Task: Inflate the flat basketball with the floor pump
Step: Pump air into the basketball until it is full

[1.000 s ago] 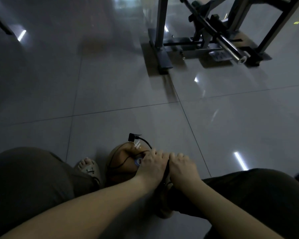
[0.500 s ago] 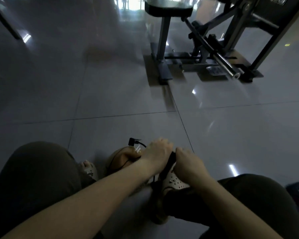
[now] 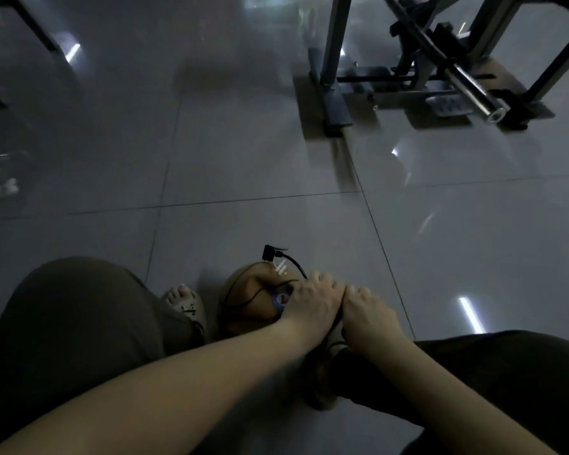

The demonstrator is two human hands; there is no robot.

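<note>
left hand (image 3: pixel 309 305) and right hand (image 3: pixel 370 321) sit side by side low centre of frame, knuckles touching, fingers (image 3: pixel 326 284) of both curled down over what i judge to be the pump handle (image 3: pixel 338 318). only a dark sliver of it shows between the hands, so the grip looks closed round it but the bar itself is mostly hidden. handle should be stiff and take a firm two-hand push straight down, hands best kept one on each end so it doesn't tip. just left of the left hand's fingers a blue-ringed gauge (image 3: pixel 281 298) peeks out, touching or nearly so. the basketball (image 3: pixel 247 300) lies on the floor (image 3: pixel 243 159) just left of and a little above the hands in frame, beside the fingers, not held. it's brown, dented and slack, so light, soft and likely to roll or shift under the hose. black hose (image 3: pixel 293 261) arcs over its top to a connector (image 3: pixel 269 252); can't tell if it is seated in the valve. sandalled foot (image 3: pixel 184 300) just left of the ball. gym machine (image 3: pixel 424 70) with a steel bar (image 3: pixel 473 90) upper right, well apart.
</note>
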